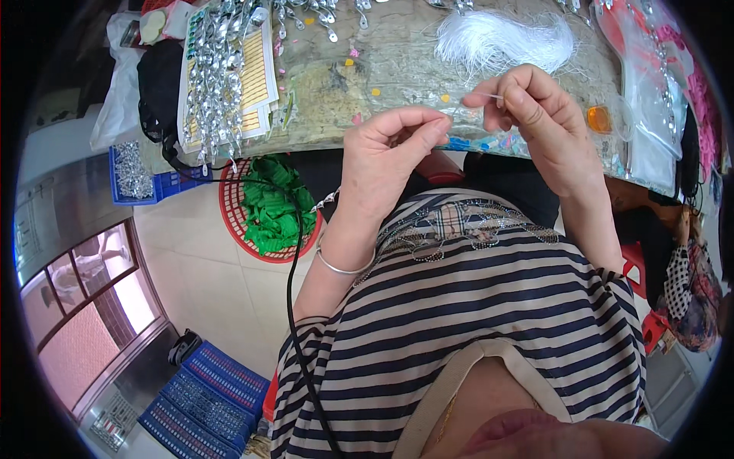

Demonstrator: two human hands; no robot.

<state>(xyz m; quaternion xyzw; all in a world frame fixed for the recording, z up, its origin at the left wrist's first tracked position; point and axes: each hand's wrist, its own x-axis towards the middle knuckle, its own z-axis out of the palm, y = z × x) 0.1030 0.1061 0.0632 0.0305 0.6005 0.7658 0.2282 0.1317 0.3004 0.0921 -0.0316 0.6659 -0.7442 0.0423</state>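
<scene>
Both my hands are raised over the near edge of the table. The thumb and forefinger of my left hand are pinched together; whatever lies between them is too small to make out. My right hand, a short distance to the right, pinches a thin white strand between thumb and forefinger. The strand sticks out leftward past the fingertips. Beyond the right hand, a loose bundle of white thread lies on the table.
Silver beaded strands lie over printed sheets on the table's left. Below are a blue crate and a red basket of green material. An orange piece and plastic bags sit right. A black cable hangs beside my left arm.
</scene>
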